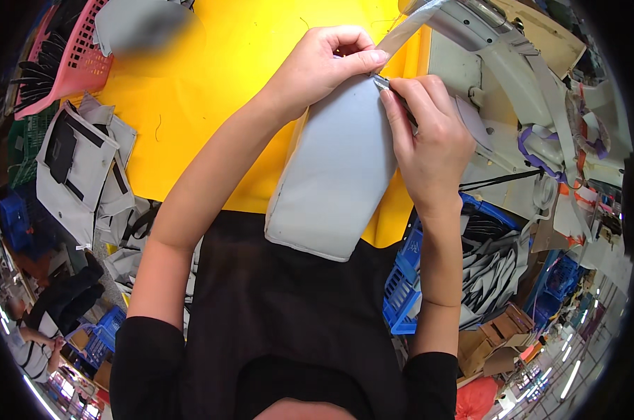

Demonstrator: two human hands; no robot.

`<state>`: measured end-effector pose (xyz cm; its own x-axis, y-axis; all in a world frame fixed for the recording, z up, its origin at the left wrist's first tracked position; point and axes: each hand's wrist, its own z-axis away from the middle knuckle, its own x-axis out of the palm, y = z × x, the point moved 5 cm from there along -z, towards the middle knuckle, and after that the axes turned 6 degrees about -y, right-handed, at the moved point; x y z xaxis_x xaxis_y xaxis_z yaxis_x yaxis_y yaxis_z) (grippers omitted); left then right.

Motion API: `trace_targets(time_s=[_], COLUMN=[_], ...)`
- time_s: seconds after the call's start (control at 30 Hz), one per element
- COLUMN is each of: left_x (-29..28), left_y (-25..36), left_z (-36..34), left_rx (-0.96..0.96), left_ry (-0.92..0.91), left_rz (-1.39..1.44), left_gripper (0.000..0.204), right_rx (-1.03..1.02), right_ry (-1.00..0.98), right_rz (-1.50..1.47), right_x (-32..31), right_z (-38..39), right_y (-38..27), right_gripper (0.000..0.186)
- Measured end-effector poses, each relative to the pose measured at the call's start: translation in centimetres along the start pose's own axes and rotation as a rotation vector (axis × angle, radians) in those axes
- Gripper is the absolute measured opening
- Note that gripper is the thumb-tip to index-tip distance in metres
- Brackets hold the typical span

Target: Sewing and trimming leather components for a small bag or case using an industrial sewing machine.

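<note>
A pale grey padded piece (327,175) lies slanted over the front edge of the yellow work surface (212,63). My left hand (331,63) pinches at its top corner, where a grey strip (408,28) runs up toward a metal machine part (471,24). My right hand (429,133) grips a small metal tool (381,82) against that same corner, fingers closed round it; the tool's exact kind is mostly hidden by the hand.
Left stand a pink basket (86,63) and stacked grey pieces (86,168). Right are a white machine (520,91), strips and a blue crate (404,280) of grey pieces. Another person (37,350) is at the far lower left.
</note>
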<state>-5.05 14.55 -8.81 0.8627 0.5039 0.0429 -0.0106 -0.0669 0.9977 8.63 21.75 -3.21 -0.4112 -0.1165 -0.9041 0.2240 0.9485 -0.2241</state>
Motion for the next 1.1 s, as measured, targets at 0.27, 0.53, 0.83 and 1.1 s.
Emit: trace_targets(time_s=[0.27, 0.53, 0.83, 1.1], left_x=[0.2, -0.2, -0.1, 0.3], left_y=[0.0, -0.8, -1.5, -1.7], left_z=[0.1, 0.5, 0.1, 0.3], left_rx=[0.011, 0.133, -0.006, -0.049], left_ry=[0.013, 0.082, 0.087, 0.075], left_rz=[-0.022, 0.27, 0.395, 0.354], left_gripper=[0.02, 0.018, 0.018, 0.017], right_rx=[-0.052, 0.001, 0.008, -0.088], right_ry=[-0.047, -0.22, -0.098, -0.12], right_rz=[0.106, 0.034, -0.223, 0.009], right_x=[-0.6, 0.2, 0.4, 0.4], right_z=[-0.8, -1.1, -0.6, -0.8], right_y=[-0.6, 0.5, 1.6, 0.6], right_gripper=[0.006, 0.008, 0.008, 0.009])
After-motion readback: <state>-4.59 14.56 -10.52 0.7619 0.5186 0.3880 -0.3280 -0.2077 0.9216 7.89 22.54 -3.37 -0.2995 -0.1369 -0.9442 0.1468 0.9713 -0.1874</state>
